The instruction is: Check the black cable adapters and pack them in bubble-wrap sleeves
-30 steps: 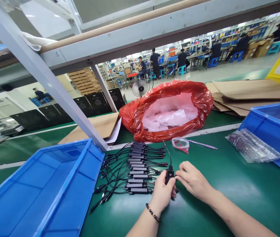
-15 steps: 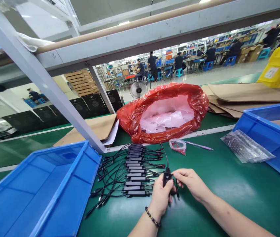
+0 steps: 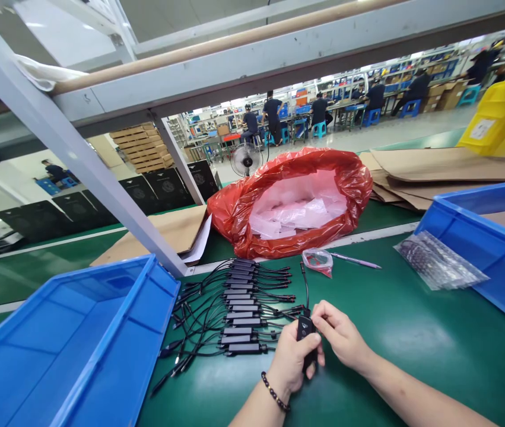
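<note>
Now I see the black adapter (image 3: pixel 305 328) upright over the near middle of the green table (image 3: pixel 412 332). The left hand (image 3: pixel 294 360) is clenched around its lower part. The right hand (image 3: pixel 340 338) has its fingers curled in and pinches the adapter's upper right edge. A thin black cable (image 3: pixel 306 287) runs from the top of the adapter toward the far side. A bead bracelet (image 3: pixel 275 391) sits on the left wrist.

Just left of the hands lies a row of adapters (image 3: pixel 238 308), side by side, with their leads splayed out to the left and right. Farther left, a blue bin (image 3: pixel 78 344) fills the near left corner, and a grey frame post (image 3: pixel 78 160) slants down to the table at its far right corner.

Beyond the cable's end lie a small clear packet (image 3: pixel 318 260) and a pen (image 3: pixel 354 260) just beside it on the right. Behind them sits an open red bag (image 3: pixel 234 207) with white plastic pieces inside. To the right, a bubble-wrap pouch (image 3: pixel 439 264) leans on the rim of a second blue bin (image 3: pixel 479 237). Cardboard sheets (image 3: pixel 448 166) are stacked far right, with a yellow bin (image 3: pixel 496 115) beyond them.
</note>
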`<state>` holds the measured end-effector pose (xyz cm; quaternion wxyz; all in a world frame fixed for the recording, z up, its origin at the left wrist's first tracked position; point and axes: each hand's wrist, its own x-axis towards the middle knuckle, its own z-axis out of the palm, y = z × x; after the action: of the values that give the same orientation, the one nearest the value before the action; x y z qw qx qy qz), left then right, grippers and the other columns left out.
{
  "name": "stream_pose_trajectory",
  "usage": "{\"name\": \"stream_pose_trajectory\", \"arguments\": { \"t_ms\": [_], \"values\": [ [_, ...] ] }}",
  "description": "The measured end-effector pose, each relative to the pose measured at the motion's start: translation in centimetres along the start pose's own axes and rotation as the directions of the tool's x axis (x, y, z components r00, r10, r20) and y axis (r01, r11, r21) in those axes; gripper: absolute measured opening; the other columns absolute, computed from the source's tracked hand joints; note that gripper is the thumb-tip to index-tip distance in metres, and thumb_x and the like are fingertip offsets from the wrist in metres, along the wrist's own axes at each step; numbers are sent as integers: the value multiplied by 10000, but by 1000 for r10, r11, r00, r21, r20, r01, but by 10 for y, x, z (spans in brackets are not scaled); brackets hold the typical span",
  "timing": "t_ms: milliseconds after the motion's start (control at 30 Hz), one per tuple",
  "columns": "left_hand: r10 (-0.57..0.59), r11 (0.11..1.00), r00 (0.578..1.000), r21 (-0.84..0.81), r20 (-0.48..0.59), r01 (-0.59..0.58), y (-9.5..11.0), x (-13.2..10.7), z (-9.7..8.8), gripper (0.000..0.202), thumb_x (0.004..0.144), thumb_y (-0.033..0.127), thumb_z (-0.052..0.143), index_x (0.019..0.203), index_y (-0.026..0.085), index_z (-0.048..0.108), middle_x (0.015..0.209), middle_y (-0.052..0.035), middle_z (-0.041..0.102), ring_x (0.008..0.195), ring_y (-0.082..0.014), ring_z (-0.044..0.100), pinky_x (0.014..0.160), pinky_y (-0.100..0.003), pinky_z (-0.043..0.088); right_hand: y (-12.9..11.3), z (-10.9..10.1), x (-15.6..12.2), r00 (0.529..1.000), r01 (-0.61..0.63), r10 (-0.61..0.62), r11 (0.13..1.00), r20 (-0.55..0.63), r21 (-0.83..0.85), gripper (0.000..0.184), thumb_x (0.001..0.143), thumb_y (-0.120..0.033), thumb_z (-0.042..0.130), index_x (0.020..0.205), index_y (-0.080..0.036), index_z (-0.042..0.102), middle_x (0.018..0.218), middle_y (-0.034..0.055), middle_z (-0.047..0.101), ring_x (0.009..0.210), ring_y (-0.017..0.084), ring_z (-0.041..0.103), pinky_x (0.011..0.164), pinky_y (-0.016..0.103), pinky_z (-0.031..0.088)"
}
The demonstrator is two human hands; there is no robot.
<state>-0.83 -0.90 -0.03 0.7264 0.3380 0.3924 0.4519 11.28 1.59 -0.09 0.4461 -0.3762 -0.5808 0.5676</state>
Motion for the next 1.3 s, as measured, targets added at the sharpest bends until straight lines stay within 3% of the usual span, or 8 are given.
{"name": "stream_pose_trajectory", "arguments": {
  "t_ms": [133,300,467,700,833,967,1300],
  "values": [
    [5,998,999,67,-33,-3,2,1,-1,312,628,367,686,739,141,502,483,28,541,361,-77,502,241,-119,224,0,-1,2,1000,-22,22,1000,-5,21,387,772,-541,531,660,-180,444,580,-27,468,506,87,448,501,225,363],
    [28,981,998,192,-50,-18,6,2,-1,237,666,326,632,732,123,530,571,6,572,361,-51,480,246,-121,225,1,-3,10,979,-201,190,958,75,203,438,664,-553,639,834,-164,529,602,-37,474,464,64,372,433,197,274],
    [-32,945,998,322,-54,47,8,1,2,200,663,299,611,733,125,541,449,51,491,321,-48,423,245,-129,206,-2,-2,10,967,-252,251,944,34,211,382,630,-499,685,737,-147,580,592,-25,508,481,69,371,442,205,258],
    [-67,918,995,387,-70,89,5,1,1,172,653,278,584,732,151,501,459,59,501,337,-61,455,248,-130,213,-2,-9,15,974,-201,226,916,-32,346,389,661,-514,663,727,-138,587,478,-52,416,441,59,312,431,202,232],
    [-126,896,991,423,-55,137,0,1,1,184,631,271,585,636,184,424,455,60,503,339,-61,463,243,-129,205,-3,-24,24,949,-92,234,848,-213,522,385,607,-487,719,695,-143,570,492,-59,389,430,52,315,399,190,214],
    [-157,874,986,457,-49,162,-3,2,1,167,633,262,574,627,187,425,449,65,496,316,-53,430,240,-136,201,-6,-34,30,905,15,232,821,-357,570,365,544,-414,779,666,-147,561,515,-60,390,432,47,335,381,180,223],
    [-135,842,990,523,-32,132,1,2,-3,180,662,287,574,634,185,428,429,73,491,279,-30,349,254,-144,199,-7,-32,29,909,21,208,842,-360,539,414,556,-426,771,806,-151,588,581,-32,484,481,70,421,419,188,321]
  ]
}}
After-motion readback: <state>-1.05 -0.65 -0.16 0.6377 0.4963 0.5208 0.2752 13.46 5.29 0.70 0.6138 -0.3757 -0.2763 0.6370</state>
